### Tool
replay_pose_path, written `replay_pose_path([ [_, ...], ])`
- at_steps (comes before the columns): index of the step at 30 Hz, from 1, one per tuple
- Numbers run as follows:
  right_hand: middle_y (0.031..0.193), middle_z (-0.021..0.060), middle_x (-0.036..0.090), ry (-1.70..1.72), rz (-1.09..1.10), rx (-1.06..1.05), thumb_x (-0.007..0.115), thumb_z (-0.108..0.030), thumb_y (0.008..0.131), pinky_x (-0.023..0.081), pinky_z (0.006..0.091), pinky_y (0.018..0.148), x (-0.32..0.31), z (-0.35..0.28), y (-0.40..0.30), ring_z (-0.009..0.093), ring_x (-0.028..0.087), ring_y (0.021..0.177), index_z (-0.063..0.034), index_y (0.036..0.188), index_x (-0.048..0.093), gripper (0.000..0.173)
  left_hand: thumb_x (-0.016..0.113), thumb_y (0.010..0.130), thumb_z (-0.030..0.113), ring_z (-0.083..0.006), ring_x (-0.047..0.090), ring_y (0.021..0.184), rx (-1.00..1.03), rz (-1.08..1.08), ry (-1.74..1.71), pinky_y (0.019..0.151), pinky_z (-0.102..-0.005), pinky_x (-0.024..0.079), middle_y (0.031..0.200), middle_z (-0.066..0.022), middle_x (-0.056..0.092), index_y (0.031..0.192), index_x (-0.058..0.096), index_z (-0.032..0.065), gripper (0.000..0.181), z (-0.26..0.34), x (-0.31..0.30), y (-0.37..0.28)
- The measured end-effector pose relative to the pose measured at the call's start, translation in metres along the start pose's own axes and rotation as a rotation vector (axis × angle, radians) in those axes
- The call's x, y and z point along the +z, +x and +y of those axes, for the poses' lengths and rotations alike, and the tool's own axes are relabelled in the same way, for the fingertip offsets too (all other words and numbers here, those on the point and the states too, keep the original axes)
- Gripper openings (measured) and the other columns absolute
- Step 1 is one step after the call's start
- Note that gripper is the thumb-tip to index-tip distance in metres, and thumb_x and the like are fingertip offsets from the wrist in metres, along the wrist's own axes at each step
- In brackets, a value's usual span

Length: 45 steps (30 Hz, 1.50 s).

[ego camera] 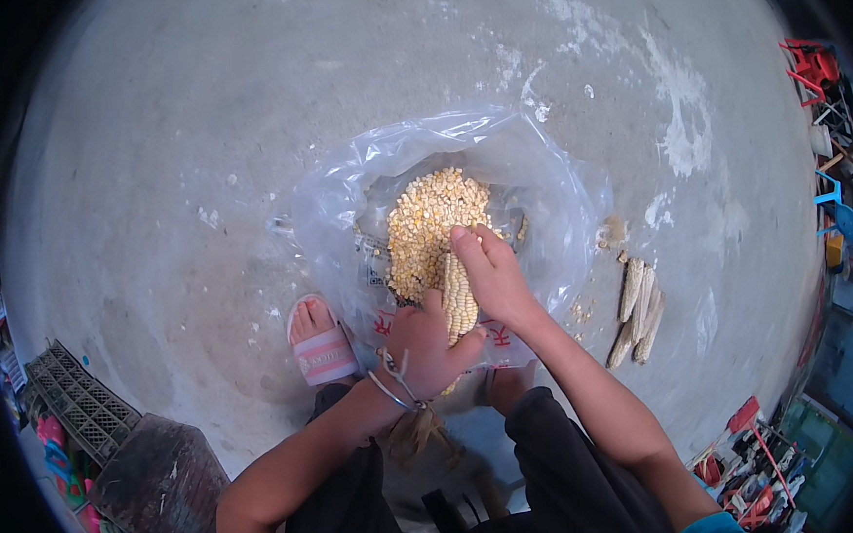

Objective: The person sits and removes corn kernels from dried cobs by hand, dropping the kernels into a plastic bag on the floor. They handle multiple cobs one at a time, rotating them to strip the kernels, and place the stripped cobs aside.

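A pale ear of dried corn (460,294) is held between my hands over an open clear plastic bag (556,222). My left hand (431,347) grips the ear's lower part, its thumb on the right side. At the upper end my right hand (491,273) has its thumb and bent fingers against the ear; its palm is hidden. A heap of loose corn kernels (434,207) lies in the bag just beyond the ear. Dry husks (426,435) hang below my left wrist. Several bare corncobs (638,312) lie on the floor right of the bag.
The bag rests on a concrete floor (172,172), close to my sandalled foot (321,339). Scattered kernels lie right of the bag. A plastic crate (83,394) and a dark board (158,488) stand at lower left. Red (813,67) and blue (842,215) chairs line the far right.
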State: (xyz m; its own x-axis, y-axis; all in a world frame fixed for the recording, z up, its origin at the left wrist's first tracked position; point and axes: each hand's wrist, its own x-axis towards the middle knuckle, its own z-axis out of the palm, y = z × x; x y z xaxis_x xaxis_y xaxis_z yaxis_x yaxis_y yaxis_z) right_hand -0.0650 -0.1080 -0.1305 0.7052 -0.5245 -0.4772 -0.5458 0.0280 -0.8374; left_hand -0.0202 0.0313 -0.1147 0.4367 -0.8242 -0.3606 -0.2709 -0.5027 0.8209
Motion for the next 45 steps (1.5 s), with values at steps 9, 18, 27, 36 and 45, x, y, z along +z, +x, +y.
replay_pose_path([
  [9, 0.075, 0.0090, 0.054, 0.085, -0.124, -0.079, 0.044, -0.038, 0.094, 0.042, 0.0311, 0.071, -0.004, 0.000, 0.007, 0.016, 0.050, 0.074, 0.0027, 0.085, 0.052, 0.042, 0.061, 0.079, 0.034, -0.0404, 0.062, 0.074, -0.097, -0.021, -0.238, 0.064, -0.0460, 0.047, 0.078, -0.0256, 0.061, 0.103, 0.040, -0.0082, 0.053, 0.003, -0.004, 0.001],
  [18, 0.079, 0.0095, 0.055, 0.089, -0.334, 0.104, 0.044, -0.034, 0.094, 0.042, 0.0297, 0.072, -0.021, 0.004, 0.006, 0.016, 0.052, 0.079, 0.0019, 0.094, 0.054, 0.038, 0.059, 0.083, 0.022, -0.0233, 0.058, 0.086, -0.134, -0.182, -0.525, 0.076, -0.0348, 0.045, 0.093, -0.0132, 0.059, 0.114, 0.042, -0.0036, 0.044, -0.010, -0.002, 0.000],
  [27, 0.075, -0.0025, 0.045, -0.004, -0.249, -0.013, 0.047, -0.032, 0.092, 0.038, 0.0245, 0.064, -0.015, -0.010, 0.000, 0.008, 0.040, 0.070, -0.0034, 0.094, 0.052, 0.029, 0.061, 0.079, 0.032, -0.0325, 0.061, 0.082, -0.216, -0.165, -0.167, 0.072, -0.0383, 0.046, 0.088, -0.0211, 0.060, 0.108, 0.041, -0.0054, 0.051, 0.001, -0.008, 0.006],
  [36, 0.084, 0.0065, 0.054, 0.111, -0.295, 0.085, 0.049, -0.028, 0.092, 0.043, 0.0290, 0.069, -0.025, -0.005, 0.001, 0.013, 0.051, 0.081, -0.0009, 0.104, 0.052, 0.030, 0.061, 0.080, 0.028, -0.0241, 0.060, 0.085, -0.146, -0.213, -0.654, 0.075, -0.0351, 0.045, 0.091, -0.0158, 0.060, 0.111, 0.044, -0.0054, 0.049, -0.006, -0.005, 0.011],
  [45, 0.089, 0.0095, 0.057, -0.024, -0.245, 0.048, 0.060, -0.028, 0.084, 0.045, 0.0273, 0.074, -0.014, -0.015, -0.001, 0.015, 0.054, 0.083, 0.0047, 0.114, 0.046, 0.047, 0.062, 0.079, 0.032, -0.0278, 0.062, 0.087, -0.287, -0.234, -0.105, 0.077, -0.0363, 0.047, 0.093, -0.0190, 0.061, 0.112, 0.046, -0.0049, 0.052, 0.009, -0.013, 0.010],
])
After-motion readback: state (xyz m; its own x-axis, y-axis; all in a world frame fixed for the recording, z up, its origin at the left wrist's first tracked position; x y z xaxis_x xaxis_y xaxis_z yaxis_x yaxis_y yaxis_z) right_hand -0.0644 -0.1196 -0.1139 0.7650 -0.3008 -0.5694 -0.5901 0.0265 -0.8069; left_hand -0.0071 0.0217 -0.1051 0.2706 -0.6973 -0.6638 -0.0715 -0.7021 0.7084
